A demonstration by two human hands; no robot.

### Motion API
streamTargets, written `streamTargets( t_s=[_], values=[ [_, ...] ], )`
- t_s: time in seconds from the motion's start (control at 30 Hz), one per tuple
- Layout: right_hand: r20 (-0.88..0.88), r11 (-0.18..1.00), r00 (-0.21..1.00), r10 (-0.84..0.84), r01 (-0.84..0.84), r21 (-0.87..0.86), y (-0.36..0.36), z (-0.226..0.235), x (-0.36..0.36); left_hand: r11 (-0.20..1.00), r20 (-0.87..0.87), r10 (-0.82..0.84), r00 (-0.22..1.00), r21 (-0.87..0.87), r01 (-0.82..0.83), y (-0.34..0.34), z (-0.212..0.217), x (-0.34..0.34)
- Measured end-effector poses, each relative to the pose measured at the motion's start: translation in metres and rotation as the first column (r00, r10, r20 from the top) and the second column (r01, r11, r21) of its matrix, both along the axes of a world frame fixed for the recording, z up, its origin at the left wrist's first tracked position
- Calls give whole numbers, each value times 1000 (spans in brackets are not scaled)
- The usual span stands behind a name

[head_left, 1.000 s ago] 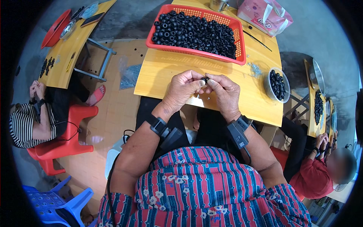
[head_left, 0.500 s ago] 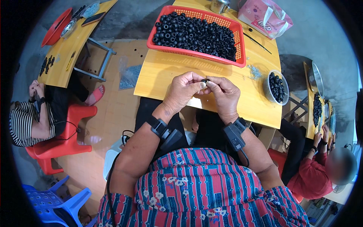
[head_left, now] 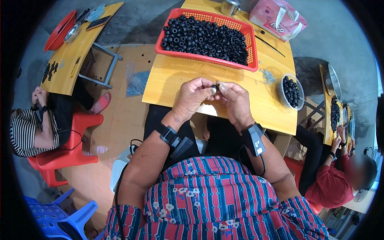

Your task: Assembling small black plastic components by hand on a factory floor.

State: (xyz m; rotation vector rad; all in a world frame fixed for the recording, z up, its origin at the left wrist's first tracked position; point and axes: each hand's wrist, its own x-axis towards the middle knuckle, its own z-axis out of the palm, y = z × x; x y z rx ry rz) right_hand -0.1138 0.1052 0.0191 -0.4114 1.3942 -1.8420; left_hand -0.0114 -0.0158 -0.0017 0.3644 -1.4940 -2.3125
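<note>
Above the near part of the wooden table [head_left: 160, 82], my left hand [head_left: 193, 98] and my right hand [head_left: 235, 103] meet at the fingertips. Between them is a small round black part [head_left: 216, 86], mostly covered by thumbs and forefingers; its exact kind is hard to make out. Both hands are closed in a pinch on it. Beyond them stands a red plastic basket [head_left: 208, 61] heaped with black ring-like parts [head_left: 200, 35]. To the right, a clear round tub [head_left: 281, 95] holds more black parts [head_left: 291, 91].
A pile of small silvery pieces [head_left: 267, 76] lies near the tub. Farther back are a thin black rod [head_left: 270, 45], a metal cup [head_left: 231, 7] and a pink bag [head_left: 278, 20]. Co-workers sit at tables left and right. A clear bag [head_left: 138, 82] lies on the floor.
My right hand has turned slightly and shifted a little left, its wrist device now facing differently. The pinched black part shows a bit more. The view has shifted slightly.
</note>
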Motion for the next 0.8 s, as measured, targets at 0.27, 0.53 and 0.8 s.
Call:
streamTargets(
  t_s=[0.27, 0.53, 0.8],
  values=[
    [337, 958, 902, 271, -221, -180, 4, -5, -13, 1000, 32, 26, 999, 9, -27, -1, -3, 0],
    [351, 924, 855, 382, -363, -122, 8, -8, -28, 982, 24, 54, 998, -180, -49, -2, -1, -1],
    [236, 973, 945, 229, -218, -71, 8, -2, -21, 980, 26, 38, 999, -198, -32, -3, -2, -1]
  ],
)
